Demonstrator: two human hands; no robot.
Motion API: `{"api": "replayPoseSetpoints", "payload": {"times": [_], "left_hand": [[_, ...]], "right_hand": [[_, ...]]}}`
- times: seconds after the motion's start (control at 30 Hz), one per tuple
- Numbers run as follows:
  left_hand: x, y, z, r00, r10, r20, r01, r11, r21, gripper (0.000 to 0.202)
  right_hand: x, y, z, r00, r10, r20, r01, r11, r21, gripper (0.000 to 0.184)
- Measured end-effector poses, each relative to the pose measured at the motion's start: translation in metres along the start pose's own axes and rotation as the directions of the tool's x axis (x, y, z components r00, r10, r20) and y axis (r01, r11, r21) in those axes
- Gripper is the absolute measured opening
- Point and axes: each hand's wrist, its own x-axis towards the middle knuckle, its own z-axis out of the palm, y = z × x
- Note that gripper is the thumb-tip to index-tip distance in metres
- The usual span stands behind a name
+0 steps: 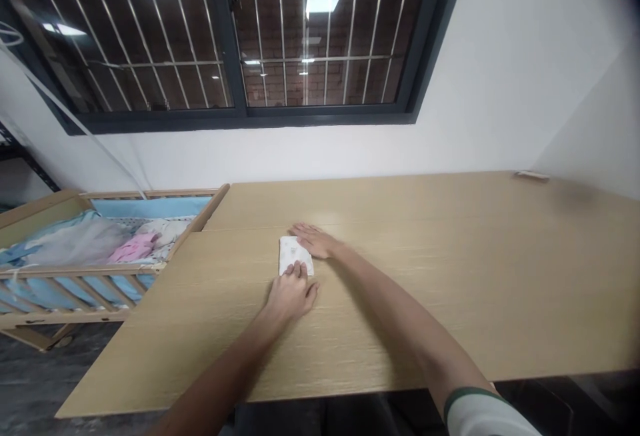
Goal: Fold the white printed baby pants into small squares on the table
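Observation:
A small white folded cloth (295,250) with a faint pattern lies flat on the pale wooden tabletop (425,276). The fingertips of my left hand (291,294) rest on its near edge, slightly bent, with the thumb held out to the right. Across the cloth's far right corner lies my right hand (319,241), palm down, fingers stretched out to the left. Neither hand is wrapped round anything. Part of the cloth is hidden beneath the fingers.
A wooden crib (100,269) with blue lining, bedding and a pink cloth (135,248) stands left of the table. Behind is a white wall with a dark-framed, barred window (320,115). A small flat item (531,175) lies at the table's far right edge.

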Motion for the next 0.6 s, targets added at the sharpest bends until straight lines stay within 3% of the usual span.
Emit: {"api": "replayPoseSetpoints", "payload": {"times": [0.13, 0.23, 0.3, 0.4, 0.53, 0.6], "left_hand": [[0.005, -0.016, -0.009, 0.985, -0.132, -0.112, 0.125, 0.99, -0.069, 0.04], [0.008, -0.031, -0.015, 0.935, -0.292, -0.2, 0.297, 0.955, -0.004, 0.045], [0.01, -0.037, -0.015, 0.909, -0.375, -0.181, 0.389, 0.92, 0.046, 0.05], [0.012, -0.041, -0.011, 0.904, -0.413, -0.112, 0.421, 0.905, 0.055, 0.053], [0.015, -0.043, -0.008, 0.943, -0.333, -0.018, 0.334, 0.943, 0.009, 0.044], [0.017, -0.045, -0.011, 0.953, -0.301, 0.02, 0.302, 0.953, -0.016, 0.04]], "right_hand": [[-0.004, 0.006, 0.006, 0.978, 0.098, -0.185, -0.092, 0.995, 0.038, 0.059], [-0.006, 0.006, 0.0, 0.91, 0.195, -0.367, -0.152, 0.978, 0.143, 0.053], [-0.008, 0.003, -0.004, 0.866, 0.244, -0.436, -0.17, 0.965, 0.201, 0.044], [-0.013, -0.007, -0.005, 0.866, 0.268, -0.423, -0.171, 0.952, 0.254, 0.03], [-0.023, -0.022, 0.003, 0.913, 0.27, -0.306, -0.18, 0.94, 0.29, 0.022], [-0.026, -0.029, 0.004, 0.911, 0.294, -0.29, -0.212, 0.935, 0.283, 0.019]]}}
